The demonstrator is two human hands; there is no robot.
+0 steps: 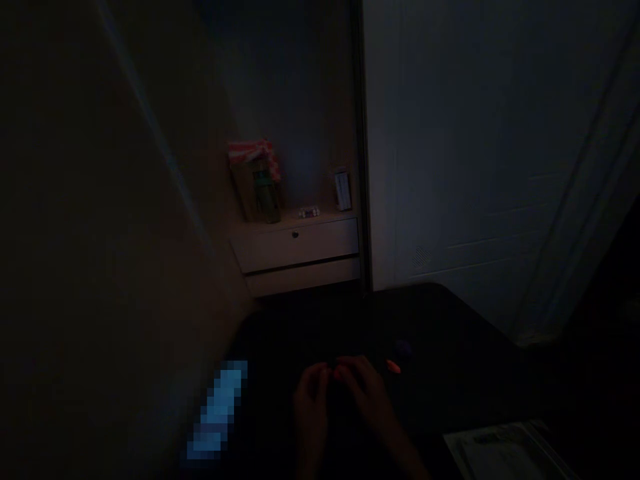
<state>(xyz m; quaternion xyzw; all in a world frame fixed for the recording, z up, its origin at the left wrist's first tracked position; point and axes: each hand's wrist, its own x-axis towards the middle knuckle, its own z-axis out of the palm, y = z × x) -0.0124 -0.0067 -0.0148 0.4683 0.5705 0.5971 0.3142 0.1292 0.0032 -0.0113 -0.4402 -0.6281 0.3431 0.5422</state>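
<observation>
Both hands meet low in the middle of the dim head view, over a black table. My left hand has its thumb and fingers drawn together in a pinch. Close against it, my right hand is pinched too, its fingertips almost touching the left ones. A reddish spot shows between the fingertips, but darkness hides what it is. Just right of the right hand lies a small orange-red piece, with a dark purple lump behind it.
A paper sheet or booklet lies at the table's near right. A bright pixelated patch is at left. Beyond stand drawers, with a bottle and a box on top. A pale door rises at right.
</observation>
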